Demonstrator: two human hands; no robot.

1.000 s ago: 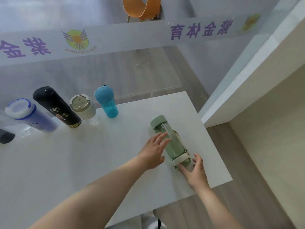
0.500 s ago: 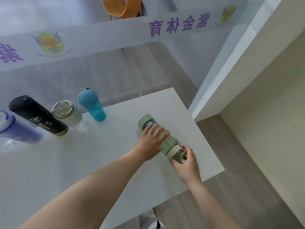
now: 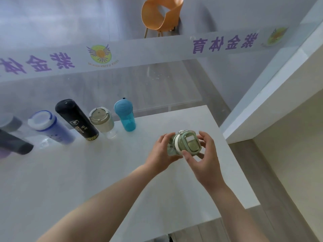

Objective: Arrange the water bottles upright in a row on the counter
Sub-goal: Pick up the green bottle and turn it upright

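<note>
Both hands hold a pale green bottle (image 3: 187, 143) above the white counter (image 3: 122, 172), its lid end turned up toward me. My left hand (image 3: 161, 154) wraps its body from the left; my right hand (image 3: 205, 158) grips the lid end from the right. Along the back edge stand a blue bottle (image 3: 125, 116), a beige-lidded clear cup (image 3: 103, 122), a black flask (image 3: 76, 119) and a purple bottle with a white lid (image 3: 50, 126). Further left lies a dark bottle (image 3: 15, 144), partly cut off.
A glass wall with purple lettering (image 3: 225, 43) rises right behind the row. An orange chair (image 3: 162, 14) stands beyond the glass. A cream wall ledge (image 3: 272, 95) juts out at the right, close to the counter's right edge. Wood floor shows below the counter's near corner.
The green bottle lay on its side on the counter under both hands; it has been lifted and tipped so its lid end points up. Both hands rose with it.
</note>
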